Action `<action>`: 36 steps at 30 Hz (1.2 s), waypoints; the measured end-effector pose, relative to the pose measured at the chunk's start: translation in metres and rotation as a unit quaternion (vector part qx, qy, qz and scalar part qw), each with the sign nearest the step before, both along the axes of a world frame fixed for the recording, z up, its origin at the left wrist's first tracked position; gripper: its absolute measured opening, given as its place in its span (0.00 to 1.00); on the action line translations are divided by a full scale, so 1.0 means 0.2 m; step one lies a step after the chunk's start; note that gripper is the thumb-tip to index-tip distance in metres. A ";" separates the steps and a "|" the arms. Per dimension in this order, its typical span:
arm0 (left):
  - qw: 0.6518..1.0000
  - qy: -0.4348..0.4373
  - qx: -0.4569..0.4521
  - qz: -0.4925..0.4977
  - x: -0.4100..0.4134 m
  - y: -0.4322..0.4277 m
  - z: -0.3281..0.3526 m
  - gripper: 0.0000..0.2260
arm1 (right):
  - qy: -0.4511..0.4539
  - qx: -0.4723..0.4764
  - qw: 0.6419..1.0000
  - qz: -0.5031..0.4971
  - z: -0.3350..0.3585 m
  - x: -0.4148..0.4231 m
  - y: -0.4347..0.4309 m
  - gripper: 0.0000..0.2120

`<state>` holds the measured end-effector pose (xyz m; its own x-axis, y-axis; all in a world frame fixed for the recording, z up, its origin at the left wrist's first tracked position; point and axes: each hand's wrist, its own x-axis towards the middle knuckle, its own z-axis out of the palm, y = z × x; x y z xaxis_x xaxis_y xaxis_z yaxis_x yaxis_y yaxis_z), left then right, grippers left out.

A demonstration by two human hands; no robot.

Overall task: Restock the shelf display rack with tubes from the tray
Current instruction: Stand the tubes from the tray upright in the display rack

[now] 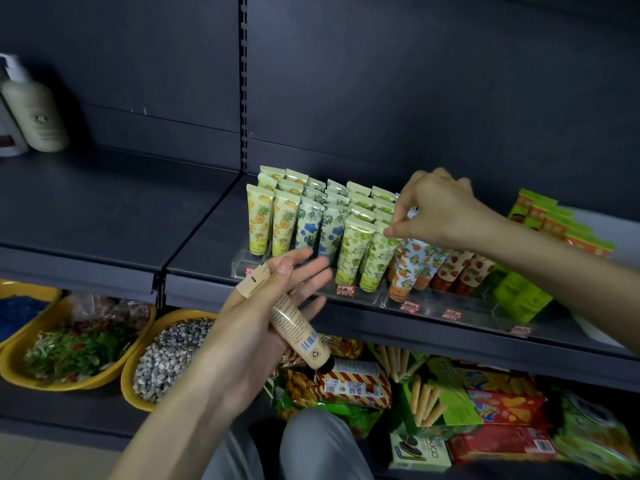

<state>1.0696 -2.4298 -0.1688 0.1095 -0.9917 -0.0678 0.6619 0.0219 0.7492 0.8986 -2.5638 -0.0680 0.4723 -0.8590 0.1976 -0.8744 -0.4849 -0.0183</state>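
— So, what's in each hand?

— My left hand (266, 327) has a beige tube (294, 327) wedged between its fingers, which are nearly straight. The black cap points down toward me and the crimped end pokes out past my knuckles. My right hand (440, 213) is up at the clear display rack (429, 303), thumb and forefinger pinching the top seam of a green-fruit tube (379, 254) in the front row.

— Anything readable on the beige one?

— A barcode and a recycling symbol near the cap. The printed lines higher up are too small to make out.

— And the rack?

— It sits on the dark shelf (104, 216). Upright tubes fill its rows: pineapple-print tubes (258, 223) at the left, then blue-flower tubes (308, 226), then the green ones. Orange-print tubes (405, 268) and strawberry-print tubes (450, 271) lean in the next section. The red price tags (345, 291) along the front lip are blurred.

— What else is around?

— Green boxes (554, 223) beside the rack, and a cream bottle (38, 116) far left with an illegible label. Below are yellow tubs (138, 400), one of them full of pebbles. A cookie box (420, 452) among the snack packs shows the letters "KICO".
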 end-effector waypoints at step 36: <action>0.996 0.085 -0.033 -0.016 -0.11 -0.03 0.24 0.14 | -0.244 0.225 0.930 0.160 -0.06 0.05 0.43 0.23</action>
